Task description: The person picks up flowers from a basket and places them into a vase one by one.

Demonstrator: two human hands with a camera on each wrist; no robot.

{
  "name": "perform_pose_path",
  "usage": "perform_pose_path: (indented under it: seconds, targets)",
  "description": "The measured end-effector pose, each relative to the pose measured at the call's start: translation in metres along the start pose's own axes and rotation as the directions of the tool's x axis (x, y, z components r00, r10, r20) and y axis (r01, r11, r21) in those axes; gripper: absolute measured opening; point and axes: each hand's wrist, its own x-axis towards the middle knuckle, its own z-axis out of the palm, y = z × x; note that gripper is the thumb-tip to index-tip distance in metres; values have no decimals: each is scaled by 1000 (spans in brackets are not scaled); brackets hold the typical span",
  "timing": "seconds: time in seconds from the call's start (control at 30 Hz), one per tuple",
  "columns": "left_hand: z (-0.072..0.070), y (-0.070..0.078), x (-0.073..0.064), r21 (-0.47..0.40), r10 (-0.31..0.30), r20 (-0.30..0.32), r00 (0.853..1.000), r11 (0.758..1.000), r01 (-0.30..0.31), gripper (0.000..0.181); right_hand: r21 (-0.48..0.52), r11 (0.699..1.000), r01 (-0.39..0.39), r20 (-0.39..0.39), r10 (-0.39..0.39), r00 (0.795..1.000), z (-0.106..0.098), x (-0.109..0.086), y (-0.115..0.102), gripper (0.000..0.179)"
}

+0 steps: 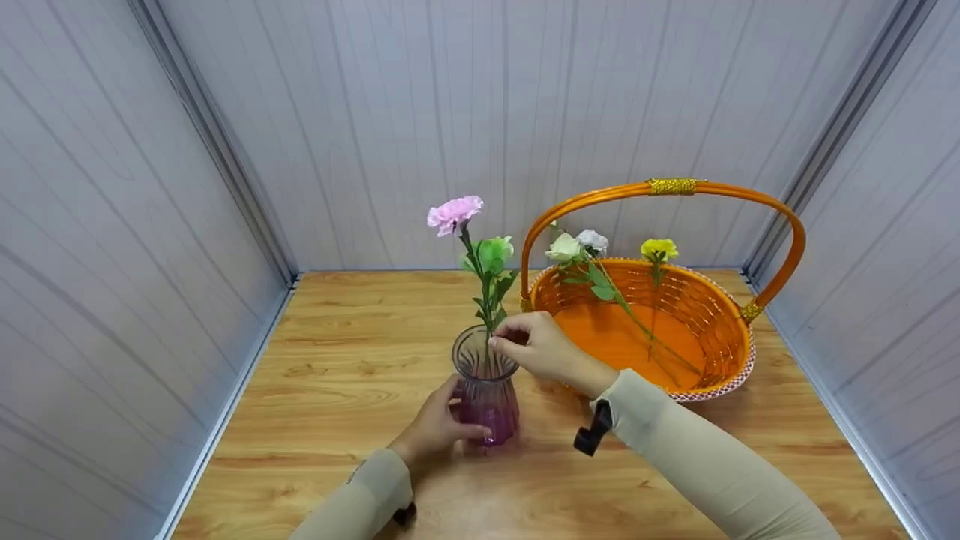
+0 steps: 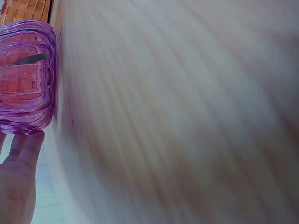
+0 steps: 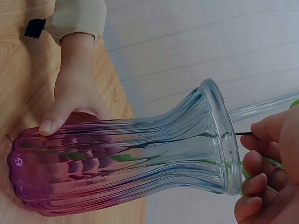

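A ribbed glass vase (image 1: pixel 487 409), clear at the top and purple toward its base, stands on the table. My left hand (image 1: pixel 439 424) grips its lower part from the left, thumb across the near side. At the vase mouth my right hand (image 1: pixel 544 349) pinches a thin flower stem (image 3: pixel 243 134) between thumb and forefinger. Out of the vase rise a pink carnation (image 1: pixel 454 214) and, lower beside it, a green flower (image 1: pixel 493 255) with leaves. Through the glass in the right wrist view, stems and green leaves show inside. Which bloom the pinched stem bears I cannot tell.
Right of the vase sits an orange wicker basket (image 1: pixel 739 345) with a tall arched handle (image 1: pixel 796 236). A cream rose (image 1: pixel 564 248), a white flower (image 1: pixel 592 240) and a yellow flower (image 1: pixel 659 249) lean on its back rim. Pale panel walls (image 1: pixel 360 135) enclose the wooden table (image 1: pixel 330 375).
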Motion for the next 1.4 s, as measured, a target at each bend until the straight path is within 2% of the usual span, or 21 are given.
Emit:
perform_pose_path:
  seconds: [0.2, 0.53, 0.77, 0.97, 1.13, 1.4]
  targets:
    - [-1, -1, 1, 7, 4, 6, 1000, 1000, -4, 92, 12, 1000, -17, -11, 17, 1000, 0, 0, 0, 9]
    - [-1, 0, 0, 83, 1, -4, 1000, 997, -1, 90, 59, 997, -51, -15, 52, 999, -8, -7, 3, 8]
    - [-1, 0, 0, 90, -18, -10, 1000, 996, 19, 91, 54, 997, -54, -58, 58, 997, -18, -14, 7, 9]
    - [-1, 2, -2, 82, -2, -6, 1000, 997, 3, 89, 60, 996, -71, -97, 76, 992, -29, -21, 11, 14]
    - [-2, 1, -1, 92, 4, -9, 1000, 996, -3, 92, 28, 996, -81, -127, 84, 988, -38, -27, 17, 14]
    - [-2, 1, 0, 104, 4, -10, 1000, 995, -3, 91, 26, 992, -120, -140, 123, 982, -54, -37, 25, 15]
